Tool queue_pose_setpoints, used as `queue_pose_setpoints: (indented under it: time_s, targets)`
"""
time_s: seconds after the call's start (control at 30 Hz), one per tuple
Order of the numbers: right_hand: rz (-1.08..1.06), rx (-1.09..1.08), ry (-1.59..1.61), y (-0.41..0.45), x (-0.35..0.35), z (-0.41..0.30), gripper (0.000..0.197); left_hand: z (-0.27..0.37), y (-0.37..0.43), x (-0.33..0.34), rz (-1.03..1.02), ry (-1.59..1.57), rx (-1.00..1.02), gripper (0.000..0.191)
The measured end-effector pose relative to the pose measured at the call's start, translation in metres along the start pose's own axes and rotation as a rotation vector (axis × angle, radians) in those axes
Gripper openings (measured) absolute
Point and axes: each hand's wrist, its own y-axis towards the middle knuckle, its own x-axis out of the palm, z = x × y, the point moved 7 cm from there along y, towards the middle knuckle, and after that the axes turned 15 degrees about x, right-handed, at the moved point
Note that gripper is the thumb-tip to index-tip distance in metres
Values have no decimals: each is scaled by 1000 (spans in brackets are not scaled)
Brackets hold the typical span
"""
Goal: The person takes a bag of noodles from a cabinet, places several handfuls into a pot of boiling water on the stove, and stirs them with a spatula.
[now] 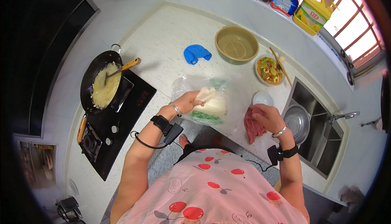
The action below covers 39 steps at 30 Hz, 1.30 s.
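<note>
My left hand (190,101) pinches the edge of a thin, pale, limp sheet (206,94), perhaps dough. Under it lies a stack of similar pale sheets (215,105) on a clear plastic bag (235,114) with green printing. The bag is spread on the counter near its front edge. Over to the right, my right hand (268,117) has its fingers curled above a crumpled dark red cloth (255,129). Whether those fingers grip the cloth is unclear. A small white bowl (263,98) stands just beyond this hand.
On the left, a wok (87,86) holding yellowish food (107,89) and a spatula (128,65) sits on the black gas hob (134,101). Behind are a blue cloth (197,54), a plastic basket (236,44), and a bowl of cooked food (270,70) with chopsticks (281,68). A sink (320,132) is right.
</note>
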Motion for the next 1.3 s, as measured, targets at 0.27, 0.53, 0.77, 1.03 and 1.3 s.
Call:
queue_pose_setpoints:
  time_s: [0.27,0.53,0.77,1.03,1.3]
  targets:
    - [-2,-65,29,20,-2,-40,27,33,-10,-55,572,-980,166,12]
    - [-244,-290,161,34,66,-142,24,29,-102,-156,1148,-1343,184,12]
    - [-378,-293,64,67,125,-178,23,8,-271,-262,1737,-1105,22,50]
    - [10,-717,-223,121,171,-267,33,-77,-370,-312,1843,-674,-231,31]
    - [301,-853,-636,187,241,-326,45,-178,-414,-347,1433,-369,-752,30]
